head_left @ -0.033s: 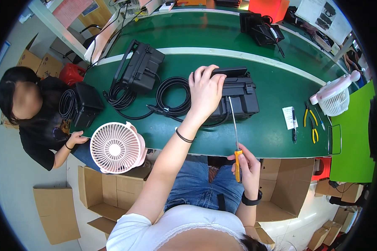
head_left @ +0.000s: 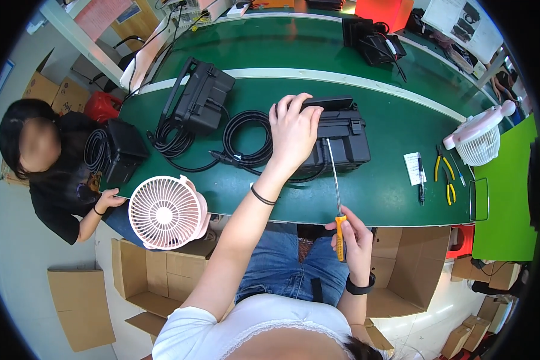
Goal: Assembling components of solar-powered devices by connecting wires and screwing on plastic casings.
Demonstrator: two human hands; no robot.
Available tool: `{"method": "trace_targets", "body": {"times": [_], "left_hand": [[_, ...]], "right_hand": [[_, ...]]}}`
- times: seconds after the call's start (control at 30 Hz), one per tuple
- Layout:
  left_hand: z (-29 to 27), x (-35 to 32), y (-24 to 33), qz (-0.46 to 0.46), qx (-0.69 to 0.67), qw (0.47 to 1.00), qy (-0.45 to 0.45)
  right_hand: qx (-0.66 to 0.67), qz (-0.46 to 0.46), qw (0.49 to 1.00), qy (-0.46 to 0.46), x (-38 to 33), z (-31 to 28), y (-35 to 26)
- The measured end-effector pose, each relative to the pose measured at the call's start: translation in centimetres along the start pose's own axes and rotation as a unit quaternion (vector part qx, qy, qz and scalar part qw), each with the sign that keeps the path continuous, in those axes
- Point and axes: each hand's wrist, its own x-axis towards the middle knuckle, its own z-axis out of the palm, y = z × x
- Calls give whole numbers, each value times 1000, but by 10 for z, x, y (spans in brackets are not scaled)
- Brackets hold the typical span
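Observation:
A black box-shaped device (head_left: pixel 345 138) lies on the green table (head_left: pixel 378 198) in front of me. My left hand (head_left: pixel 294 129) lies over its left top edge, with the fingers curled around it. A coiled black cable (head_left: pixel 246 141) sits just left of that hand. My right hand (head_left: pixel 354 237), near the table's front edge, grips the orange handle of a long screwdriver (head_left: pixel 340 234). Its thin shaft runs up to the device, and the tip touches the device's front face.
Two more black units (head_left: pixel 204 96) (head_left: pixel 123 150) with cables lie to the left. A co-worker's hand (head_left: pixel 108 198) rests on the table edge beside a pink-white fan (head_left: pixel 165 213). Yellow-handled pliers (head_left: pixel 447 177), a pen (head_left: pixel 421 183) and another fan (head_left: pixel 480 141) are at the right. Cardboard boxes (head_left: pixel 402 270) stand below.

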Motion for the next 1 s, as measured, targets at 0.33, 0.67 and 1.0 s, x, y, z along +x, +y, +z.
{"method": "trace_targets", "body": {"times": [0.33, 0.67, 1.0], "left_hand": [[-1, 0, 1, -7, 11, 1000, -3], [-2, -1, 1, 8, 21, 1000, -6], [-4, 2, 3, -2, 33, 999, -5]], "right_hand": [[108, 44, 993, -23, -1, 4, -1], [268, 54, 961, -44, -1, 23, 2], [377, 75, 920, -76, -8, 20, 2]]}}
